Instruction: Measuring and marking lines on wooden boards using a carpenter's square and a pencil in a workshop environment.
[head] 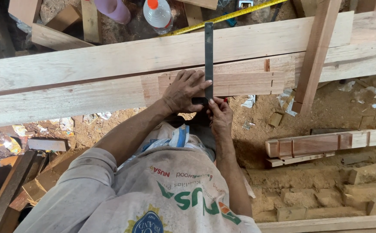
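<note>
Head view: our left hand [183,90] presses the steel square [208,60] flat across the notched plank [222,84] — right hand [220,114] pinches a pencil at its edge. Blade looks stiff, thin, slippery — we'd hold it near the stock.

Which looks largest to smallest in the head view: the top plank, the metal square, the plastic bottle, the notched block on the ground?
1. Top plank, spanning nearly the whole frame.
2. Notched block.
3. Metal square, held by the left hand and right hand; long but thin.
4. Plastic bottle, partly cut off, so unsure.
</note>
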